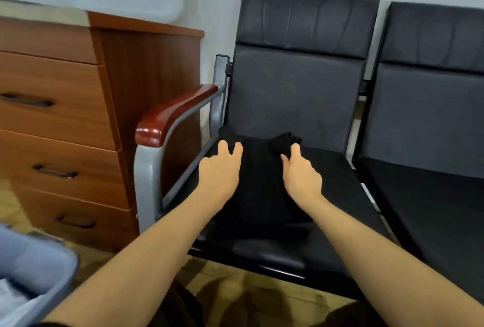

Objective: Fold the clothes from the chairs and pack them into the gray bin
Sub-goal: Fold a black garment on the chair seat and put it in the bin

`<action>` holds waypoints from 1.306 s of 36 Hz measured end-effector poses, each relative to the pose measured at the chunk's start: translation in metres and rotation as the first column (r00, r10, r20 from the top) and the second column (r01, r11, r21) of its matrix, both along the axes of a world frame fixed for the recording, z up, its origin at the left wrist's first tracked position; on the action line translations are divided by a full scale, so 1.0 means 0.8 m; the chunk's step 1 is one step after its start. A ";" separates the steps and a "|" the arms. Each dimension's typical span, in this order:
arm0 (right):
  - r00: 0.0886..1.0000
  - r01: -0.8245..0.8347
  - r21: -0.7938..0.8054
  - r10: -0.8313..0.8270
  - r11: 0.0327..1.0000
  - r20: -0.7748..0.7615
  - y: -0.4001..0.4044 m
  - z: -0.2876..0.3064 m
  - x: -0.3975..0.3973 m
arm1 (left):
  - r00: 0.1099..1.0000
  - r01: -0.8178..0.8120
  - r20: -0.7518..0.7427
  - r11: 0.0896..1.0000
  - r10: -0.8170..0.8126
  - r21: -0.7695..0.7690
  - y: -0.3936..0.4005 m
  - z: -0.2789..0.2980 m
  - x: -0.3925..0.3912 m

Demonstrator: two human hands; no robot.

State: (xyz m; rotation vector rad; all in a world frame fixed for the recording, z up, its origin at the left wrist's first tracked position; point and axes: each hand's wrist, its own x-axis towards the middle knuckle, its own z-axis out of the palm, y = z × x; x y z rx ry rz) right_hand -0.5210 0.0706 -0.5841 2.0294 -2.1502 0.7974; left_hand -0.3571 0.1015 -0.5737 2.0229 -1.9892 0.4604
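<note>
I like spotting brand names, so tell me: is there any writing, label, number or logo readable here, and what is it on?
None can be read. The black garment under both hands, the chairs, the wooden drawers and the gray bin show no lettering, labels or numbers in this view.
</note>
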 end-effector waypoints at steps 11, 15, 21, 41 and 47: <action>0.935 -0.350 -0.253 0.354 0.902 -0.028 0.021 0.056 0.137 | 0.987 -0.146 0.043 0.970 0.157 -0.197 0.077 0.050 0.120; 0.873 -0.468 -0.363 0.485 0.806 -0.051 0.030 0.062 0.192 | 0.977 -0.209 -0.036 0.930 0.208 -0.303 0.108 0.053 0.167; 0.769 -0.638 -0.356 0.589 0.683 -0.248 0.049 0.060 0.289 | 0.957 -0.283 -0.056 0.883 0.283 -0.374 0.147 0.034 0.255; 0.379 -0.916 0.060 0.903 0.397 -0.204 0.158 -0.140 0.628 | 0.489 -0.815 -0.354 0.562 0.798 0.142 0.339 -0.170 0.506; 0.243 -0.946 0.202 0.966 0.256 -0.086 0.195 -0.221 0.704 | 0.342 -0.845 -0.317 0.438 0.884 0.309 0.391 -0.249 0.555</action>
